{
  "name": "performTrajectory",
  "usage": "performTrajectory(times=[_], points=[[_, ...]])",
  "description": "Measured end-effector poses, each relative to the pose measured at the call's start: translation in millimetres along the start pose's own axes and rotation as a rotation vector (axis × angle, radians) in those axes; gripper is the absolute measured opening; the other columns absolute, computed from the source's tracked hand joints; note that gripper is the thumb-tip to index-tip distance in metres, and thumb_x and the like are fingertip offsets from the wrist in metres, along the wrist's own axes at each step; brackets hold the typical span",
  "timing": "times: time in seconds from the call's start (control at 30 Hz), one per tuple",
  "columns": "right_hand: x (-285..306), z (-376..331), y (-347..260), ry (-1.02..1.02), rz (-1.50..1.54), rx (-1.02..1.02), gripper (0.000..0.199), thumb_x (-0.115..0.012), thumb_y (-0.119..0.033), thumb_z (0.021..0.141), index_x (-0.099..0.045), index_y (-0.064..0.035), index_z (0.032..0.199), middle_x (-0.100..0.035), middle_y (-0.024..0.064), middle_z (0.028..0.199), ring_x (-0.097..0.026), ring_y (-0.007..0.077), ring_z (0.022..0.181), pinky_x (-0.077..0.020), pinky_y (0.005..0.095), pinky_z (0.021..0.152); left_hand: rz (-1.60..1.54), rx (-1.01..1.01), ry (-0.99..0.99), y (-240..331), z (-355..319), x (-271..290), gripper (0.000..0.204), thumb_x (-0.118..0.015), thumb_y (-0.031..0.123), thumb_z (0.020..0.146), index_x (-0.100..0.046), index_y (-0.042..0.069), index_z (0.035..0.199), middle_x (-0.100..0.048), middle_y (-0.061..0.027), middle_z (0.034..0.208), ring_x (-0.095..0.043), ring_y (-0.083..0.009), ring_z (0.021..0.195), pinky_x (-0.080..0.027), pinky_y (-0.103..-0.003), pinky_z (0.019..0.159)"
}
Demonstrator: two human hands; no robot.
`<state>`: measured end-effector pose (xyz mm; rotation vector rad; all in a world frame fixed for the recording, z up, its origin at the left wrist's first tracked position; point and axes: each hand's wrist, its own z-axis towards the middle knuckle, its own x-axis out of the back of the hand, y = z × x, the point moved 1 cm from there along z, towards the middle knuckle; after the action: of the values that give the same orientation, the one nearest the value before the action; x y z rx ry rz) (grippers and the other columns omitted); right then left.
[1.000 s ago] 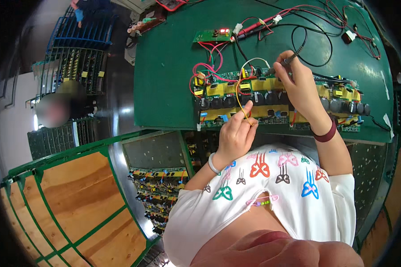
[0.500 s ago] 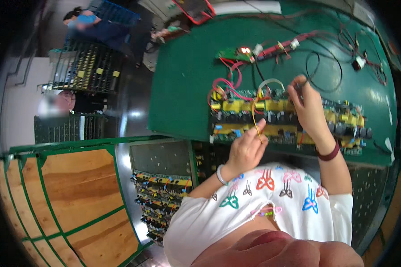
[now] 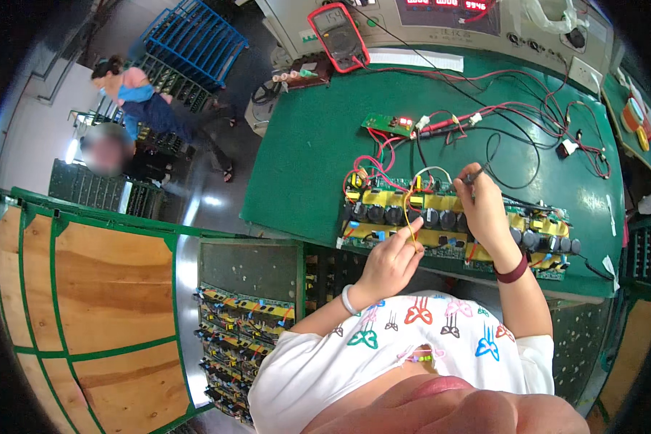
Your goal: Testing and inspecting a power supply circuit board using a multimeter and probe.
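My left hand (image 3: 392,262) sits at centre frame, fingers curled together and pinching a yellow wire (image 3: 411,215) that loops up off the long circuit board (image 3: 452,228). My right hand (image 3: 487,215) is just right of it, resting on the board's middle, fingers closed around a thin black probe (image 3: 472,175) whose tip pokes out above my knuckles. The board lies along the near edge of the green bench mat (image 3: 304,145), centre right of frame, with a row of black capacitors and yellow parts on it. Above it, a small green board (image 3: 387,124) with a red lit display, fed by red and black leads (image 3: 535,119). A red-cased multimeter (image 3: 338,36) stands at top centre. Lower left: a wooden crate (image 3: 101,289) and a rack of more boards (image 3: 242,340). A person (image 3: 148,98) in the upper left, well apart.
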<state>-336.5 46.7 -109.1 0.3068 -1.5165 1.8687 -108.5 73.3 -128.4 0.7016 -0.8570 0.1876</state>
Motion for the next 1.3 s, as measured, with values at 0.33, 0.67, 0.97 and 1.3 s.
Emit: performTrajectory(times=[0.33, 0.67, 0.97, 1.3], points=[[71.6, 14.4, 6.2, 0.128, 0.186, -0.058, 0.019, -0.059, -0.018, 0.101, -0.057, 0.0003, 0.101, -0.058, 0.0117, 0.079, -0.055, 0.0176, 0.070, -0.0450, 0.0321, 0.064, -0.147, 0.073, 0.043, 13.0, 7.6, 7.7, 0.012, -0.072, -0.003, 0.083, -0.065, -0.001, 0.093, -0.057, -0.0196, 0.133, -0.068, -0.0222, 0.077, -0.055, -0.033, 0.069], [189.1, 76.1, 159.9, 0.011, -0.609, -0.166, 0.049, -0.066, -0.041, 0.094, -0.060, -0.0003, 0.120, -0.070, 0.0272, 0.107, -0.064, 0.0503, 0.098, -0.0532, 0.0526, 0.083, -0.536, -0.158, -0.096, 69.9, 86.4, -41.0, 0.017, -0.067, -0.002, 0.086, -0.068, 0.001, 0.102, -0.067, -0.0134, 0.094, -0.068, -0.0269, 0.077, -0.054, -0.034, 0.064], [178.0, 83.9, 208.7, -0.019, -0.811, -0.323, 0.065, -0.067, -0.056, 0.088, -0.057, 0.0000, 0.119, -0.069, 0.0297, 0.105, -0.066, 0.0470, 0.103, -0.0532, 0.0526, 0.086, -0.560, -0.218, -0.166, 101.6, 109.3, -87.0, 0.014, -0.067, 0.013, 0.088, -0.068, 0.004, 0.099, -0.067, -0.0108, 0.092, -0.067, -0.0316, 0.084, -0.053, -0.042, 0.073], [191.0, 89.0, 256.6, 0.007, -0.795, -0.187, 0.046, -0.071, -0.036, 0.090, -0.056, 0.0006, 0.113, -0.069, 0.0299, 0.104, -0.065, 0.0489, 0.100, -0.0519, 0.0542, 0.083, -0.515, -0.173, -0.112, 91.2, 107.0, -90.5, 0.015, -0.066, 0.013, 0.088, -0.069, 0.005, 0.100, -0.068, -0.0116, 0.095, -0.067, -0.0318, 0.086, -0.054, -0.041, 0.076]])
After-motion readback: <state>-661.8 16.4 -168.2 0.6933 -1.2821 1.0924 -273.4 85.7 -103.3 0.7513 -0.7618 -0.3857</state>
